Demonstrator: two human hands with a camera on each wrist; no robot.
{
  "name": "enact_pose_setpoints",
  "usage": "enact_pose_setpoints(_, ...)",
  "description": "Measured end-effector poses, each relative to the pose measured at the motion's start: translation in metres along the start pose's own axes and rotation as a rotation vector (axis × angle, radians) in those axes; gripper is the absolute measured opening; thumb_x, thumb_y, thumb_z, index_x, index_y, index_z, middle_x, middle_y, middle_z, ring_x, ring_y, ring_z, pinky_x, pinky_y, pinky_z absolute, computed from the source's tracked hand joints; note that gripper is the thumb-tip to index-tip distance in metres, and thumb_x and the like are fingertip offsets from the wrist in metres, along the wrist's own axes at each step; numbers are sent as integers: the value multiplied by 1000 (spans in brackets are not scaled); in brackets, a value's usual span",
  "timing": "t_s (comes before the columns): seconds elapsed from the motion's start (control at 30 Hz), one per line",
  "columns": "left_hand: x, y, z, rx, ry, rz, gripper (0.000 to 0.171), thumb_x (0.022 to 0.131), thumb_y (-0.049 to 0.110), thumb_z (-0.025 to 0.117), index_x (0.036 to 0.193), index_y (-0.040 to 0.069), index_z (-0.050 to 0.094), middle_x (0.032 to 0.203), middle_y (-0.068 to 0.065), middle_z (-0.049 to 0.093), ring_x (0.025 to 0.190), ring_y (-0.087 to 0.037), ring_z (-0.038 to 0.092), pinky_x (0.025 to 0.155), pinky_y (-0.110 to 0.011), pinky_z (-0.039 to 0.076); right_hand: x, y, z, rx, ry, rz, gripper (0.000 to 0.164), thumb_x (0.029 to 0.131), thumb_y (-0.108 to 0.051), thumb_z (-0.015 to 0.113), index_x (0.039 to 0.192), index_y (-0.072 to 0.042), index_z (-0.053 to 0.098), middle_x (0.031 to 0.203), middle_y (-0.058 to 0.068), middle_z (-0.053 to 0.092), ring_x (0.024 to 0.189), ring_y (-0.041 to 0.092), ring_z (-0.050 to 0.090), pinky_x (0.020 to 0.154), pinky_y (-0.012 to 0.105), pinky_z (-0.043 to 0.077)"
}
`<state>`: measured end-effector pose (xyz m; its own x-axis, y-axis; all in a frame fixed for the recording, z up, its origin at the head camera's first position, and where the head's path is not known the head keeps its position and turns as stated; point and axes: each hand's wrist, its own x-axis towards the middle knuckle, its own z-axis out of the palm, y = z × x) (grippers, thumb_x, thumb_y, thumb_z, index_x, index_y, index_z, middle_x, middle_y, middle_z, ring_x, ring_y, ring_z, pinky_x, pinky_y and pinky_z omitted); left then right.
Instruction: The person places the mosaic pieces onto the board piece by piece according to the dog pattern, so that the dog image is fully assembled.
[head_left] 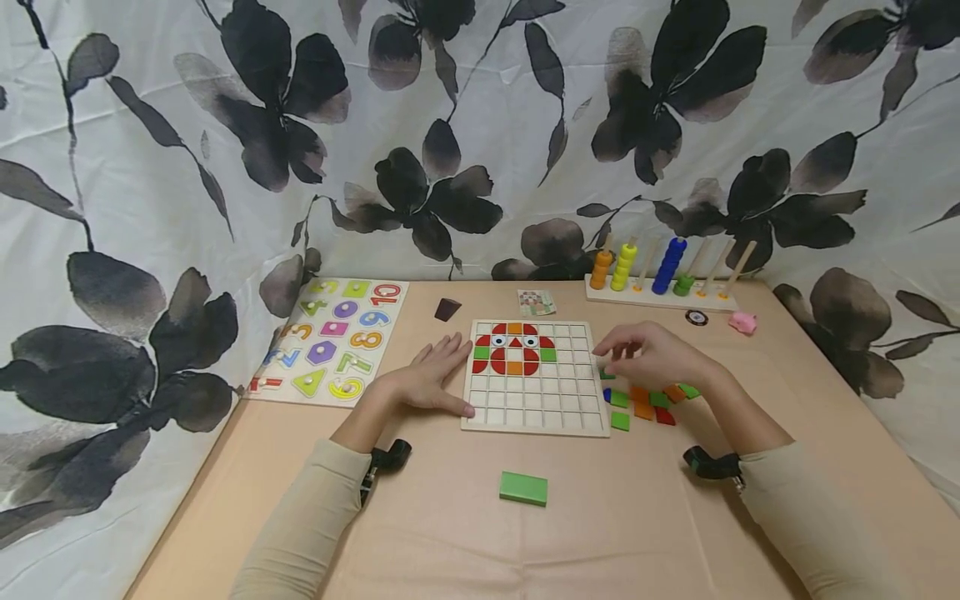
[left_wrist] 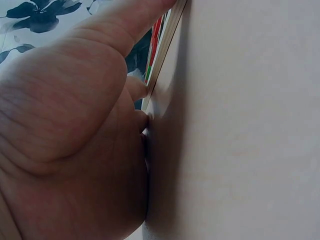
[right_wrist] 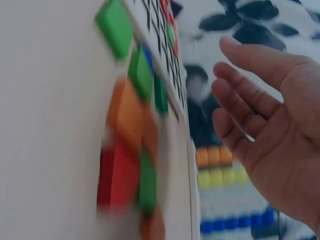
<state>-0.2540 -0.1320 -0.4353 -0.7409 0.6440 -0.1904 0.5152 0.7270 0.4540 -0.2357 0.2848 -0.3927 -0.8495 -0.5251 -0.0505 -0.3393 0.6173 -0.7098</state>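
A white grid board (head_left: 536, 402) lies in the middle of the table, its upper left squares covered by a pattern of red, orange and green tiles (head_left: 515, 360) with two round eye shapes. Flat beside its left edge rests my left hand (head_left: 423, 382), fingers spread, the thumb at the board's lower left edge. Over the board's right edge hovers my right hand (head_left: 660, 357); in the right wrist view its fingers are loosely bent with nothing between them. Below it lie loose tiles, among them a green tile (head_left: 620, 421), an orange tile (right_wrist: 125, 115) and a red tile (right_wrist: 122, 175).
A green block (head_left: 523, 488) lies in front of the board. Behind are a dark piece (head_left: 447, 310), a small picture card (head_left: 537, 302), a bead-peg stand (head_left: 652, 296), a round black disc (head_left: 697, 317) and a pink object (head_left: 742, 323). At left lies a number puzzle board (head_left: 330, 337).
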Motion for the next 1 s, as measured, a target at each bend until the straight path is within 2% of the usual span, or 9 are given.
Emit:
enact_pose_setpoints(0.07, 0, 0, 0, -2, 1, -2, 121, 69, 72, 68, 156, 13, 8, 161, -12, -3, 148, -28, -7, 117, -50, -3, -14, 10, -8, 20, -41, 8, 25, 85, -20, 75, 109, -17, 72, 97, 3, 67, 86, 24, 55, 72, 30, 50)
enact_pose_setpoints(0.2, 0, 0, 0, -6, 4, -5, 121, 69, 73, 68, 156, 14, 8, 161, -11, -3, 148, -28, -7, 117, -49, -3, -37, 28, -20, 64, -194, -18, 21, 83, -12, 75, 104, -12, 73, 91, 7, 67, 76, 23, 57, 64, 27, 51)
enact_pose_setpoints(0.3, 0, -1, 1, -7, 4, -3, 121, 68, 73, 68, 156, 13, 8, 161, -12, -3, 148, -28, -8, 117, -50, -3, -50, 37, -23, 101, -312, -23, 20, 82, -6, 75, 102, -8, 74, 90, 13, 67, 70, 21, 56, 60, 25, 50)
enact_pose_setpoints(0.4, 0, -1, 1, -2, 2, -2, 121, 68, 73, 68, 156, 14, 8, 161, -12, -4, 148, -28, -7, 117, -50, -2, -58, 40, -23, 147, -373, -14, 21, 81, -2, 74, 101, -5, 73, 88, 21, 65, 70, 22, 56, 62, 25, 50)
enact_pose_setpoints(0.47, 0, -1, 1, 1, 1, -3, 121, 68, 73, 67, 156, 14, 8, 161, -11, -4, 148, -28, -7, 117, -50, -2, -60, 41, -21, 155, -379, -3, 21, 80, -2, 74, 101, -5, 73, 88, 22, 63, 72, 23, 56, 63, 25, 50)
enact_pose_setpoints(0.67, 0, 0, 0, 0, 3, -8, 122, 68, 74, 67, 156, 14, 7, 162, -10, -4, 148, -28, -7, 117, -50, -2, -62, 44, -18, 83, -335, 0, 22, 79, -7, 77, 101, -10, 75, 85, 19, 61, 75, 21, 55, 64, 25, 47)
enact_pose_setpoints(0.83, 0, -1, 1, 14, 0, -14, 122, 68, 75, 67, 156, 15, 7, 162, -10, -4, 148, -27, -7, 117, -49, -3, -64, 45, -18, 46, -289, 22, 19, 77, -11, 79, 94, -10, 70, 85, 12, 61, 75, 23, 54, 64, 25, 46)
enact_pose_setpoints(1.0, 1, -2, 2, 15, 8, -8, 122, 68, 75, 66, 156, 15, 8, 162, -10, -4, 148, -27, -7, 117, -50, -3, -64, 45, -20, 14, -248, 66, 18, 78, -16, 80, 86, -13, 65, 78, 3, 60, 73, 21, 55, 63, 26, 45)
